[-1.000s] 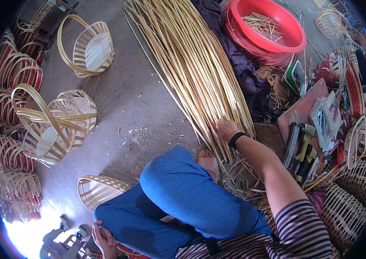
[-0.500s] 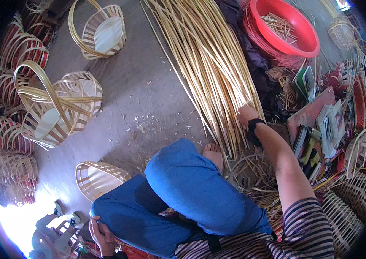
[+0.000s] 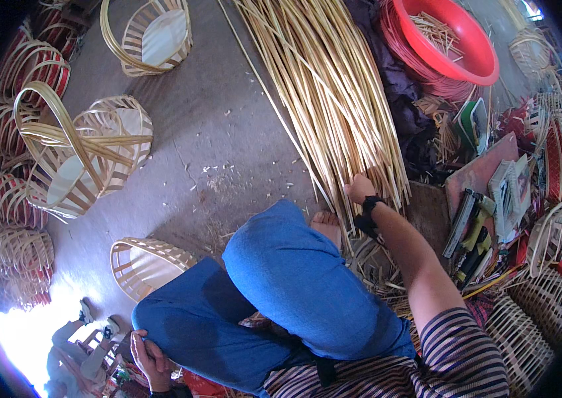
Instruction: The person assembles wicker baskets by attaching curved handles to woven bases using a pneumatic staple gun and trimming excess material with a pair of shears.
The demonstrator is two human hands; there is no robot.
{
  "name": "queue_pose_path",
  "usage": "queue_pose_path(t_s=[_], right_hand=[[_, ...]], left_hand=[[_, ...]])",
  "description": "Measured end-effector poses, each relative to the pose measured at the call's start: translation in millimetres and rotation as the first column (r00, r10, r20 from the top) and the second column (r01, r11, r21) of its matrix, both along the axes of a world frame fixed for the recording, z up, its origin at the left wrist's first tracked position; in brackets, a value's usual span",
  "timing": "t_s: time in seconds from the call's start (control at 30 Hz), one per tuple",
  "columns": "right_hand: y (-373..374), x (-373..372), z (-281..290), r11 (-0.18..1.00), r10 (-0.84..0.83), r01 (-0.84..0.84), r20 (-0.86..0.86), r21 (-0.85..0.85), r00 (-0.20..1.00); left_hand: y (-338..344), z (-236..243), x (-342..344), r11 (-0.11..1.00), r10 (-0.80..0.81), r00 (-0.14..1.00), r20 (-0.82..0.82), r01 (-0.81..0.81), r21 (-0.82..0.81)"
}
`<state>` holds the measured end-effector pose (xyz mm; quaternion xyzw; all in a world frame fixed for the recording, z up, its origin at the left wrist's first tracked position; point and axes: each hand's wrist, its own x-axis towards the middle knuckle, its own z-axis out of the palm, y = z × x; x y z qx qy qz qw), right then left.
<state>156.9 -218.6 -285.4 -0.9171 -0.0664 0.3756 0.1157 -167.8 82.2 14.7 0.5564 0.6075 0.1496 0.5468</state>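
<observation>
A long bundle of pale canes (image 3: 334,86) lies on the floor in front of me, slanting from the top of the view down toward my bare foot. My right hand (image 3: 359,190), with a black band at the wrist, is at the near end of this bundle, its fingers closed on a few canes. How many it grips is hidden. At the lower left my left hand (image 3: 151,361) rests against my left knee in blue trousers, fingers loosely stretched and holding nothing. Beside that knee lies an unfinished basket (image 3: 149,268) with a pale oval base.
Handled baskets (image 3: 85,156) and another basket (image 3: 156,40) stand on the floor to the left, near stacked baskets (image 3: 12,199). A red basin (image 3: 477,63) with short sticks is far right. Boards and tools (image 3: 467,219) crowd the right. Another person (image 3: 78,355) sits at lower left.
My right hand has shifted left and slightly nearer across the cane ends, and the near ends have spread out. My left hand stays at the knee. The whole view has tilted a little.
</observation>
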Motion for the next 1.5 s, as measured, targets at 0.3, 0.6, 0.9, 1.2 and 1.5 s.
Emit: queue_pose_path(t_s=[0.3, 0.6, 0.9, 1.2, 1.5], right_hand=[[47, -31, -2, 0.886, -0.296, 0.331, -0.155, 0.325, 0.943], [1, -12, 73, 0.496, -0.215, 0.714, -0.727, 0.494, 0.652], [-49, -12, 59, 0.558, -0.277, 0.718, -0.722, 0.416, 0.634], [16, -39, 29, 0.724, -0.046, 0.47, -0.645, 0.505, 0.763], [31, -13, 4, 0.917, 0.005, -0.044, 0.1, 0.397, 0.995]], left_hand=[[4, -1, 1, 0.993, -0.117, 0.992, 0.048, 0.118, -0.014], [2, -4, 10, 0.997, -0.073, 0.994, 0.085, 0.075, -0.024], [4, -2, 12, 0.995, -0.083, 0.99, 0.111, 0.089, -0.044], [1, 0, 16, 0.993, -0.105, 0.988, 0.116, 0.11, -0.039], [3, 1, 8, 0.995, -0.092, 0.995, 0.049, 0.094, -0.036]])
